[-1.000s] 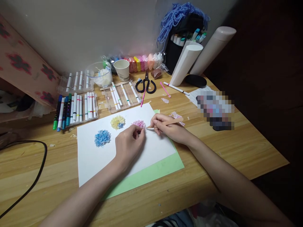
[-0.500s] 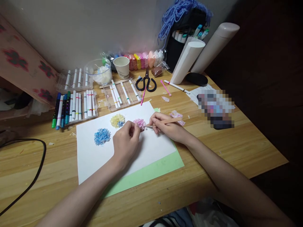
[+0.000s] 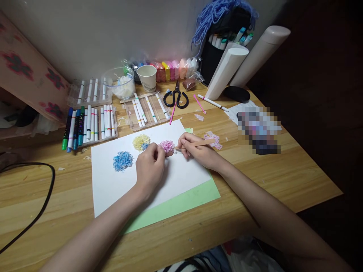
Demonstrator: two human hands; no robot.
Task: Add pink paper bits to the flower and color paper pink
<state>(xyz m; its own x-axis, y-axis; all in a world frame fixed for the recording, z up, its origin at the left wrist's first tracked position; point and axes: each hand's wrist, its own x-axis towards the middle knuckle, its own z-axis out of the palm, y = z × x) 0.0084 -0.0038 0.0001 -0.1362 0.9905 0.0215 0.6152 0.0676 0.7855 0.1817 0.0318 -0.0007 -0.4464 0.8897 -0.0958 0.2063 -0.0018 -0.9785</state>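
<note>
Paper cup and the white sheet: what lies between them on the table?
The head view shows a clear case with white markers between the paper cup and the white sheet.

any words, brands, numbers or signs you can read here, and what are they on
No text is readable.
Paper cup: a printed mark, too blurred to tell if it is lettering.
Markers: any print is too small to read.
Dark object at right: pixelated, any writing is hidden.
White paper: no writing visible.
</note>
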